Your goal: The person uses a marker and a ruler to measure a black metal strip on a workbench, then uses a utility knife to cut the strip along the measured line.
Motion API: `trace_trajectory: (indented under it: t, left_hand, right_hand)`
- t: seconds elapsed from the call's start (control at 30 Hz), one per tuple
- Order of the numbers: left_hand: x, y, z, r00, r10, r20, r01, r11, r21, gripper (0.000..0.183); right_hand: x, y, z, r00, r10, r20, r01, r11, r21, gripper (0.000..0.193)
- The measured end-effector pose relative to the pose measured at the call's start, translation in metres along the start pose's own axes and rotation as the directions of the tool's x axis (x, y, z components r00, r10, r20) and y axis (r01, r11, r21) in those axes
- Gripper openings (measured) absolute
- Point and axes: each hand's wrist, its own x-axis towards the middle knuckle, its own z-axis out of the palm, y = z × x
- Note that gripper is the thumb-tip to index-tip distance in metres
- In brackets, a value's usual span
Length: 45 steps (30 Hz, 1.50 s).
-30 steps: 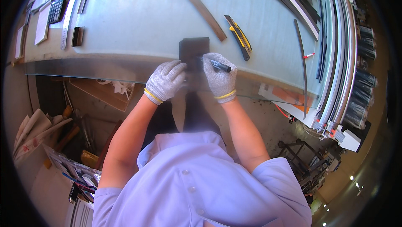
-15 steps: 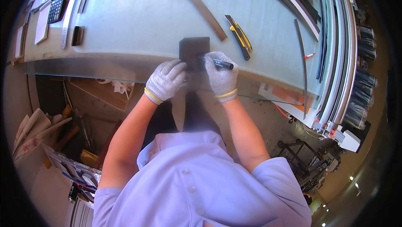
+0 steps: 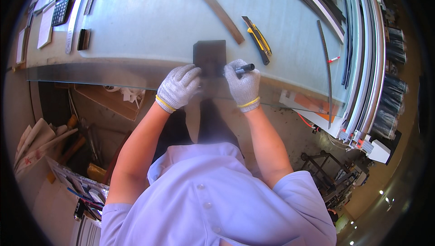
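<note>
A yellow-and-black utility knife [image 3: 257,39] is lying on the pale tabletop [image 3: 149,14] at about one o'clock, with a long brown strip [image 3: 213,8] slanting just beside it at twelve. A calculator [image 3: 60,9] and a metal ruler [image 3: 72,24] are resting at ten o'clock. Curved dark strips [image 3: 327,71] are lying at two o'clock.

right hand [image 3: 243,86] shifted slightly, black marker [image 3: 244,68] tilted flatter

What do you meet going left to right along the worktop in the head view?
Calculator → small dark block → left hand → dark plate → right hand → yellow utility knife → red-tipped pen.
</note>
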Motion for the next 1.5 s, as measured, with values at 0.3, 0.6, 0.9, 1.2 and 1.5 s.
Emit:
trace_trajectory:
  t: [0.3, 0.6, 0.9, 1.2, 1.5]
  left_hand:
    - [0.007, 0.015, -0.019, 0.993, -0.092, -0.076, 0.084, 0.992, -0.099, 0.028]
    - [0.005, 0.059, -0.05, 0.809, -0.525, 0.264, 0.567, 0.577, -0.588, 0.028]
    - [0.0, 0.058, -0.071, 0.81, -0.395, 0.433, 0.586, 0.575, -0.571, 0.023]
    - [-0.015, 0.053, -0.114, 0.75, -0.32, 0.578, 0.66, 0.409, -0.63, 0.024]
    - [-0.031, 0.047, -0.152, 0.811, -0.19, 0.554, 0.573, 0.453, -0.683, 0.024]
  right_hand:
    - [-0.045, -0.028, -0.01, 0.967, 0.255, 0.004, -0.226, 0.853, 0.471, 0.004]
    - [-0.068, -0.058, -0.014, 0.973, 0.229, 0.028, -0.193, 0.74, 0.645, 0.012]
    - [-0.085, -0.074, -0.006, 0.961, 0.273, 0.054, -0.246, 0.744, 0.622, 0.017]
    - [-0.098, -0.079, 0.009, 0.892, 0.151, 0.426, -0.424, 0.605, 0.674, 0.023]
    - [-0.079, -0.104, 0.0, 0.785, 0.016, 0.619, -0.212, 0.946, 0.245, 0.021]
